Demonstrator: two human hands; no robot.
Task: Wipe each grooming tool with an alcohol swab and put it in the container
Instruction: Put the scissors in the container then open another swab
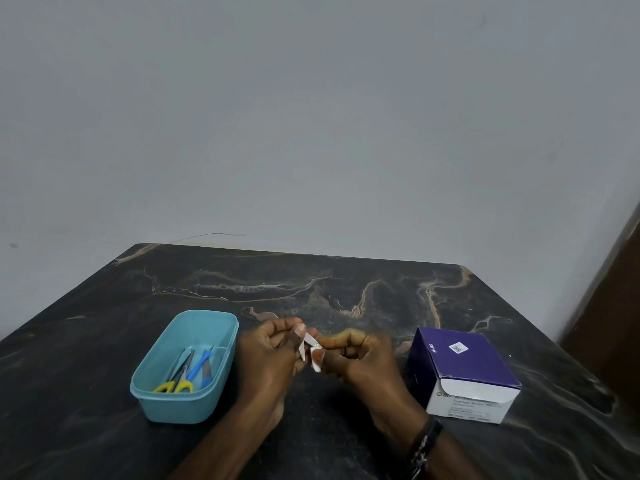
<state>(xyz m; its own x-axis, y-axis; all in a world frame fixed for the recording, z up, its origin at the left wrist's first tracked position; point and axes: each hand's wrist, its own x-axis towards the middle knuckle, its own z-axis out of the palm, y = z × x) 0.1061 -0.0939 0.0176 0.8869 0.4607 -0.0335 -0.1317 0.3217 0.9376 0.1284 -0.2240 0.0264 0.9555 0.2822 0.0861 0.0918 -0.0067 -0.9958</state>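
Hands pinching swab packet, fingers curled

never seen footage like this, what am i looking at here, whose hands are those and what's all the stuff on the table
This is one picture from a wide-angle camera worn on a person's head, looking forward and down. No machine is involved: the two bare hands belong to the wearer.

The surface is a dark marble-patterned table against a plain grey wall. On the left stands an open turquoise plastic container holding yellow-handled scissors, a blue-handled tool and some thin metal tools. On the right sits a purple and white cardboard box of alcohol swabs.

The left hand pinches a small pale flat grooming tool, too small to identify. The right hand pinches a white swab against it, apparently wiping it.
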